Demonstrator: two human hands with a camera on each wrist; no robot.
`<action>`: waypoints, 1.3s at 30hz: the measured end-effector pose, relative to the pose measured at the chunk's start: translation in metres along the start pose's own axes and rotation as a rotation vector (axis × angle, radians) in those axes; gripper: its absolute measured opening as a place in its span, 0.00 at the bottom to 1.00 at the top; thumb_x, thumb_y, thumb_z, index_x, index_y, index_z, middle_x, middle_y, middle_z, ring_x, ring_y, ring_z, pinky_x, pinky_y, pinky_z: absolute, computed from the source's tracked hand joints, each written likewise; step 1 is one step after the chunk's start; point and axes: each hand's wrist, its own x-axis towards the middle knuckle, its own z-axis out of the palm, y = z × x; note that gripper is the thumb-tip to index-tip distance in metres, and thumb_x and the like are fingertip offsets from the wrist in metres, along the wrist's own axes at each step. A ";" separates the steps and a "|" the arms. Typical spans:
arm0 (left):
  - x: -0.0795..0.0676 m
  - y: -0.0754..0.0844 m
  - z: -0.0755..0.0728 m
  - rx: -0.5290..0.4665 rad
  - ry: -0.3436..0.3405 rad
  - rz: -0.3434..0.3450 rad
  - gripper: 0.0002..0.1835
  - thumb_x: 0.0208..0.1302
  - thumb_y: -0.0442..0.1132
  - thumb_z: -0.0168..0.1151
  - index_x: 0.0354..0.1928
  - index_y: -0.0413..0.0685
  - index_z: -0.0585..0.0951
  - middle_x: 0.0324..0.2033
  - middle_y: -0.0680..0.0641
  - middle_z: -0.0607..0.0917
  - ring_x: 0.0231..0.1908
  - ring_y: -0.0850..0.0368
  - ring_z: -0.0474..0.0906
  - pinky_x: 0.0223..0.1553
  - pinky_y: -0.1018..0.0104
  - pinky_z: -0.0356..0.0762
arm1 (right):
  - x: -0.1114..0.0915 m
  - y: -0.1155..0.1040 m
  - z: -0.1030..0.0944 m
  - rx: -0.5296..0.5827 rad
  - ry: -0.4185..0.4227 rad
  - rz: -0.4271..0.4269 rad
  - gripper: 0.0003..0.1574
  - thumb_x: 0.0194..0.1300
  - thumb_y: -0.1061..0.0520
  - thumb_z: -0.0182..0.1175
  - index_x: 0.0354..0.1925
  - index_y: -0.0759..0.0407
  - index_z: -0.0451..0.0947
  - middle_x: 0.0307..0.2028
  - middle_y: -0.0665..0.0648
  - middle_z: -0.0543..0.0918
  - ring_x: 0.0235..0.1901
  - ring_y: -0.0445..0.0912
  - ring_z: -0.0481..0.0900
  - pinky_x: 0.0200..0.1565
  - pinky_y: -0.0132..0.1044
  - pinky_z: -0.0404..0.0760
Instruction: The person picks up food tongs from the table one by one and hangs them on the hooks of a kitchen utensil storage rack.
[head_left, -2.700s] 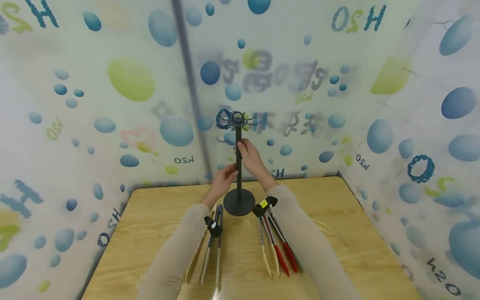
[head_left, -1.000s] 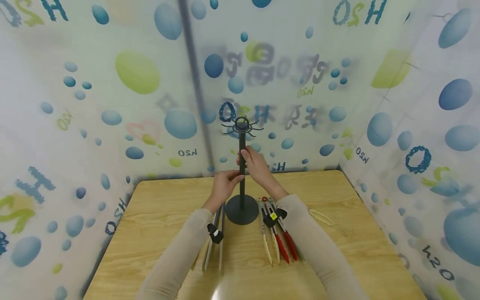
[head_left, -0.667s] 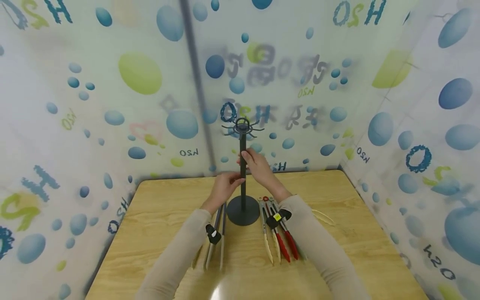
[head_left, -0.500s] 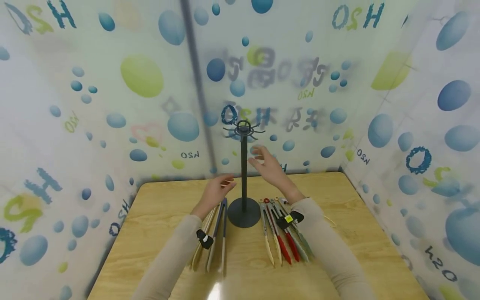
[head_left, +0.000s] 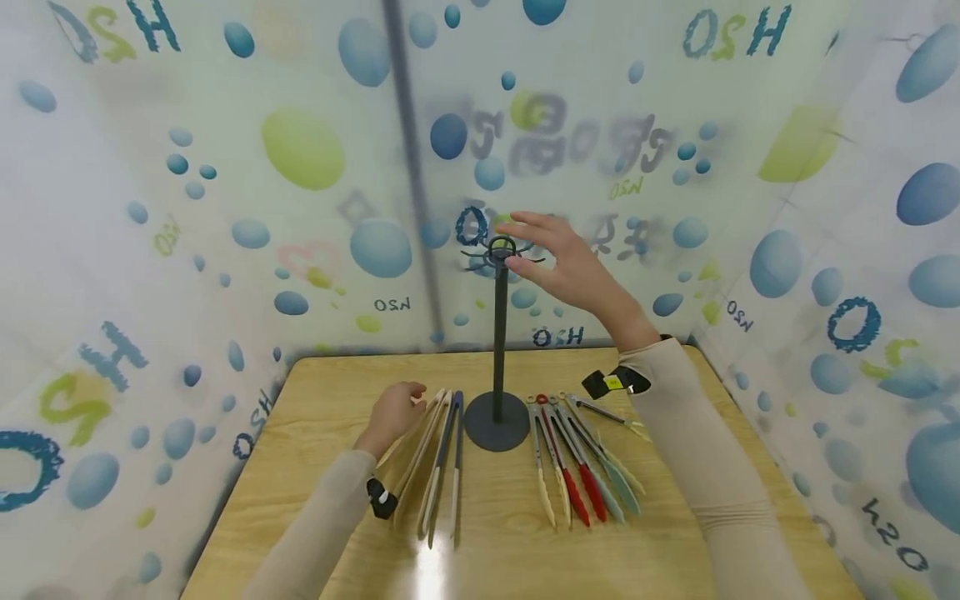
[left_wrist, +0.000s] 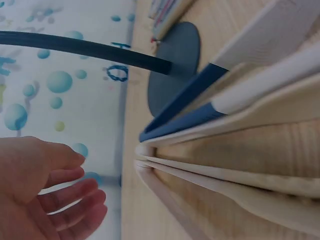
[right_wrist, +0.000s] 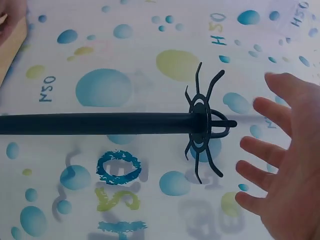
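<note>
A dark utensil stand with a round base and a ring of hooks at its top stands upright towards the back of the table. My right hand, fingers spread, is beside the top loop; the right wrist view shows a gap between the fingertips and the hooks. Lower on the left, my left hand holds nothing, its fingers loosely bent. Close by it lie cream tongs and a blue-and-white pair of tongs, their joined ends near the stand's base.
Right of the base, several tongs lie fanned out, among them cream-tipped tongs, red-tipped tongs and green-tipped tongs. Smaller tongs lie farther right. A patterned curtain surrounds the back and sides of the wooden table.
Both hands have let go of the stand's pole. My right hand has risen to the hooks, and my left has moved down and left towards the tongs. The stand remains upright.
</note>
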 end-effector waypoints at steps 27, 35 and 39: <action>-0.019 -0.042 0.032 0.079 -0.061 -0.066 0.15 0.65 0.34 0.61 0.51 0.34 0.83 0.41 0.38 0.88 0.39 0.46 0.85 0.38 0.52 0.83 | 0.004 0.001 0.009 -0.113 -0.255 0.084 0.26 0.74 0.42 0.53 0.67 0.39 0.72 0.75 0.55 0.63 0.76 0.57 0.56 0.74 0.59 0.55; -0.019 -0.043 0.034 0.089 -0.065 -0.098 0.14 0.67 0.36 0.61 0.50 0.35 0.84 0.40 0.39 0.88 0.38 0.47 0.86 0.38 0.53 0.84 | 0.010 -0.001 0.005 -0.212 -0.291 0.041 0.26 0.74 0.43 0.54 0.68 0.41 0.72 0.72 0.63 0.65 0.71 0.60 0.63 0.69 0.60 0.63; -0.020 -0.044 0.034 0.082 -0.068 -0.108 0.14 0.68 0.36 0.61 0.50 0.35 0.84 0.41 0.39 0.89 0.37 0.47 0.86 0.37 0.53 0.84 | 0.013 -0.007 -0.001 -0.247 -0.338 0.051 0.28 0.73 0.43 0.54 0.69 0.40 0.71 0.72 0.64 0.63 0.71 0.61 0.62 0.69 0.61 0.63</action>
